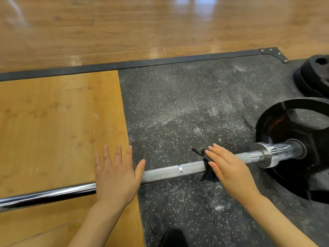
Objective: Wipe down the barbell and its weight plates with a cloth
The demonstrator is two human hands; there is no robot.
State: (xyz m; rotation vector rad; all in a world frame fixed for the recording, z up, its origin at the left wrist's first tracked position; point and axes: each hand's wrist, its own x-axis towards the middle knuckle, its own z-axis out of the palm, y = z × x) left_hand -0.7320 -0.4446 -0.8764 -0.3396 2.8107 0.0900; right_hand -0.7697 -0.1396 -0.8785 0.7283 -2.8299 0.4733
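A steel barbell [170, 171] lies across the platform from lower left to right. Its right sleeve carries a black weight plate [292, 132] standing on the rubber mat. A small black cloth [208, 172] is draped over the knurled shaft. My right hand [229, 168] lies flat on the cloth with straight fingers, pressing it onto the bar. My left hand [115, 173] is spread flat over the bar further left, fingers straight and apart, hiding that stretch of shaft.
Speckled black rubber mat [178, 107] with chalk dust lies under the bar's right half; a wooden platform panel [53, 122] lies on the left. Loose black plates [313, 77] sit stacked at the far right. A dark shoe tip [173, 237] shows at the bottom.
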